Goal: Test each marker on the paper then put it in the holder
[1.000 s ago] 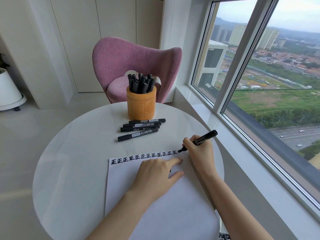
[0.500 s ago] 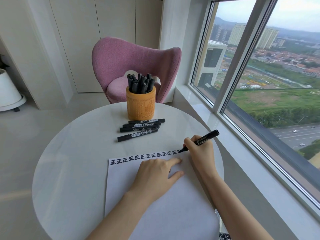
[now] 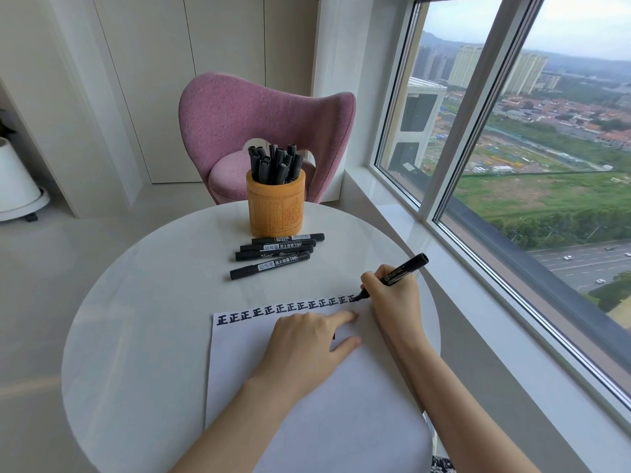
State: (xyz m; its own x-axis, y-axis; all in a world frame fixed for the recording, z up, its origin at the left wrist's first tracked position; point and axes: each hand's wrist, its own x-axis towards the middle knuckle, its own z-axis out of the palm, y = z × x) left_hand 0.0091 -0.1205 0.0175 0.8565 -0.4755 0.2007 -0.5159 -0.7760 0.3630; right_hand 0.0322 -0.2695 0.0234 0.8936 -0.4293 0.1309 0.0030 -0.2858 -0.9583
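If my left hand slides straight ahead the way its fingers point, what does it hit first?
Probably the right hand, which grips the marker, close beyond the left hand.

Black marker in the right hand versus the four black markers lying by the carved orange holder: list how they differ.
The hand-held black marker is uncapped, its tip on the white paper; the four loose black markers are capped. The hand-held black marker slants upward, gripped by the right hand; the four loose black markers lie flat on the round white table, untouched, beside the carved orange holder. All share black barrels with printed labels.
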